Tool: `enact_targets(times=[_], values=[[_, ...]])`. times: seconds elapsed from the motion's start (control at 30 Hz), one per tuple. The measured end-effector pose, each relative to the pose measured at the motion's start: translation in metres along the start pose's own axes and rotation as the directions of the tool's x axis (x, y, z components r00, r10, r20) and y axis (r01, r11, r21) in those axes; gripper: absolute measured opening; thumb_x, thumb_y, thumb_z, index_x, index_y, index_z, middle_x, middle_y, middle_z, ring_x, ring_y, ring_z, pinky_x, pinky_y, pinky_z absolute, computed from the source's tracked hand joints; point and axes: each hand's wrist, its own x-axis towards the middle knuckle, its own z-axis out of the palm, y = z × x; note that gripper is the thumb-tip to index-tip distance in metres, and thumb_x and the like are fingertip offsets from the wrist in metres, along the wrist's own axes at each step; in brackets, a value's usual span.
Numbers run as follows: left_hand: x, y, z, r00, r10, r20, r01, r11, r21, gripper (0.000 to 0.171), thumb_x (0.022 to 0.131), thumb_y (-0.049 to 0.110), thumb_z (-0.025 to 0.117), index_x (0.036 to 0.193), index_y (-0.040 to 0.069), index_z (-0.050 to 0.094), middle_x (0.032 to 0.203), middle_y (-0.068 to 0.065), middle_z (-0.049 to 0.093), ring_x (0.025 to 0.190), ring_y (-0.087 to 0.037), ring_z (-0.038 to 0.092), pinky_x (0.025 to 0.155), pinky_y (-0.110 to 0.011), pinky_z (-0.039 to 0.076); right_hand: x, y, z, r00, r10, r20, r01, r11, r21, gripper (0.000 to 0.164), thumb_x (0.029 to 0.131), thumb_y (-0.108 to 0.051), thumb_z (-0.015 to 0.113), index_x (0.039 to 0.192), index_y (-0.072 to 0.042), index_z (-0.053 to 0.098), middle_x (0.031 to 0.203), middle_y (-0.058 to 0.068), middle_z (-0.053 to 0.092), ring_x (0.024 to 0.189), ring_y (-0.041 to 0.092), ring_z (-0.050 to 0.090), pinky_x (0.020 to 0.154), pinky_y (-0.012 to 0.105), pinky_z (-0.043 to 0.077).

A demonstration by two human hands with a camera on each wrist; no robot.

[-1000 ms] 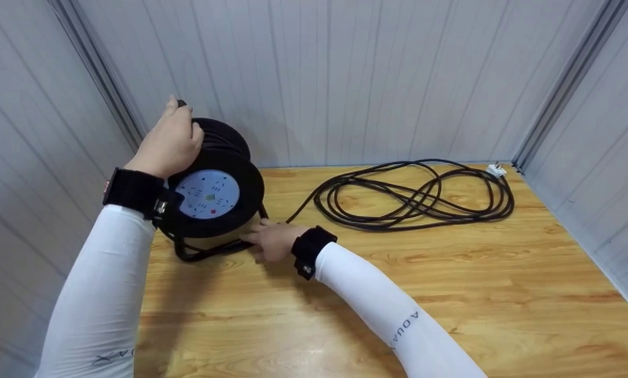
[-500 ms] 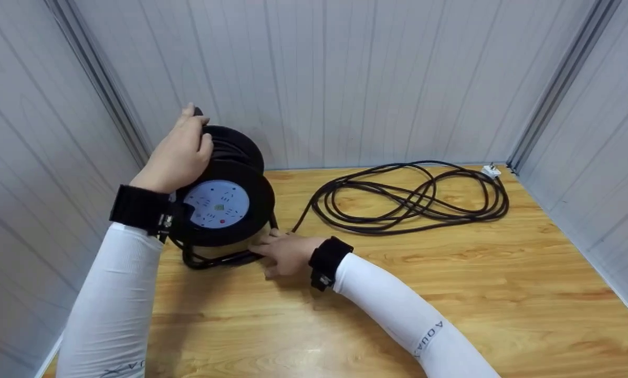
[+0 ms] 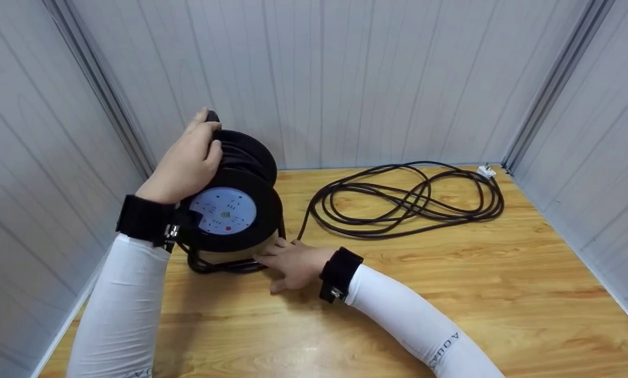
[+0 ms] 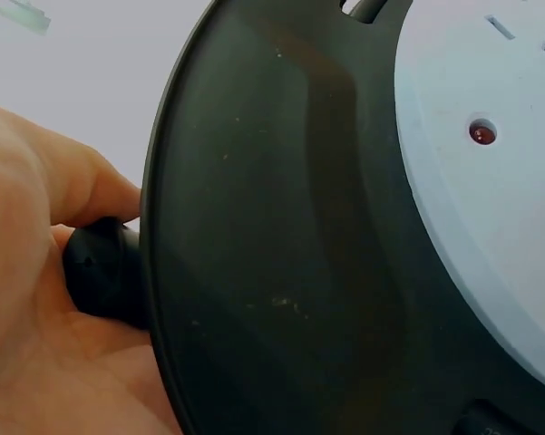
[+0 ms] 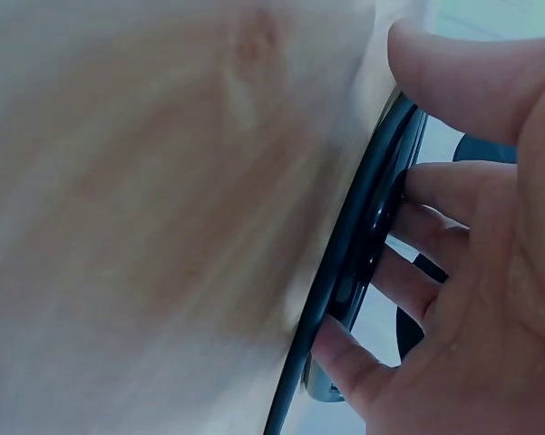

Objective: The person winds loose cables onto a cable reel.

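Observation:
A black cable reel [image 3: 266,210] with a pale blue socket face [image 3: 224,211] stands at the left of the wooden table, cord wound between its flanges. My left hand [image 3: 182,160] grips the black handle [image 4: 104,272] at its top, fingers wrapped round it. Low on the reel's right, my right hand [image 3: 298,265] has its fingertips [image 5: 345,349] on the black tubular base [image 5: 340,254], with the thumb apart from it. A black cord [image 3: 304,220] runs from beside the right hand to a loose coil [image 3: 398,231] lying on the table.
A white plug [image 3: 486,171] ends the cord at the coil's far right, near the back corner. Pale panel walls [image 3: 340,79] enclose the table [image 3: 450,294] at the back and both sides.
Both hands and the reel have shifted right and slightly nearer, closing some of the gap to the coil. The hold on the handle is the same, and the coil stays in place.

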Motion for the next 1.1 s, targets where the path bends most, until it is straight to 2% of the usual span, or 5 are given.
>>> enact_targets(times=[0.5,0.63,0.77,0.87,1.1], values=[[-0.004,0.014,0.008,0.997,0.053,-0.053,-0.053,0.999,-0.001,0.048,0.104,0.031,0.031,0.139,0.001,0.044,0.160,-0.010,0.019,0.149,-0.015,0.008,0.119,-0.040,0.017,-0.017,0.001,0.004,0.999,-0.029,-0.018,0.029,1.000,0.011,0.084,0.089,-0.064,0.055,0.156,-0.026,0.021,0.161,-0.006,0.016,0.150,0.024,0.001,0.111,0.061,0.024],[-0.006,0.014,0.011,0.995,0.062,-0.083,-0.062,0.998,0.005,0.047,0.104,0.031,0.030,0.137,0.001,0.046,0.158,-0.012,0.025,0.149,-0.015,0.011,0.118,-0.040,0.018,-0.017,0.001,0.007,0.996,-0.053,-0.069,0.053,0.999,-0.008,0.081,0.089,-0.062,0.057,0.154,-0.025,0.028,0.161,-0.005,0.020,0.150,0.025,0.002,0.111,0.057,0.027],[-0.008,0.013,0.009,0.993,0.058,-0.107,-0.057,0.998,0.009,0.046,0.105,0.030,0.030,0.135,0.000,0.047,0.156,-0.012,0.029,0.149,-0.016,0.013,0.117,-0.041,0.020,-0.015,0.005,0.009,0.975,-0.090,-0.201,0.081,0.995,-0.053,0.072,0.088,-0.057,0.064,0.147,-0.022,0.044,0.156,0.002,0.029,0.144,0.027,0.019,0.111,0.045,0.033],[-0.009,0.014,0.007,0.992,0.061,-0.114,-0.060,0.998,0.008,0.045,0.105,0.030,0.030,0.134,0.000,0.047,0.156,-0.012,0.031,0.149,-0.014,0.013,0.117,-0.042,0.022,-0.016,0.013,0.009,0.953,-0.071,-0.293,0.060,0.997,-0.046,0.056,0.086,-0.047,0.070,0.132,-0.018,0.057,0.141,0.008,0.038,0.126,0.022,0.039,0.102,0.036,0.042],[-0.007,0.017,0.009,0.990,0.073,-0.121,-0.073,0.997,0.009,0.043,0.104,0.030,0.030,0.130,0.001,0.050,0.151,-0.011,0.039,0.148,-0.014,0.014,0.115,-0.044,0.025,-0.022,0.038,0.004,0.944,-0.057,-0.326,0.046,0.998,-0.041,0.025,0.089,-0.033,0.071,0.107,-0.019,0.062,0.099,-0.007,0.062,0.084,0.010,0.062,0.078,0.031,0.049]])
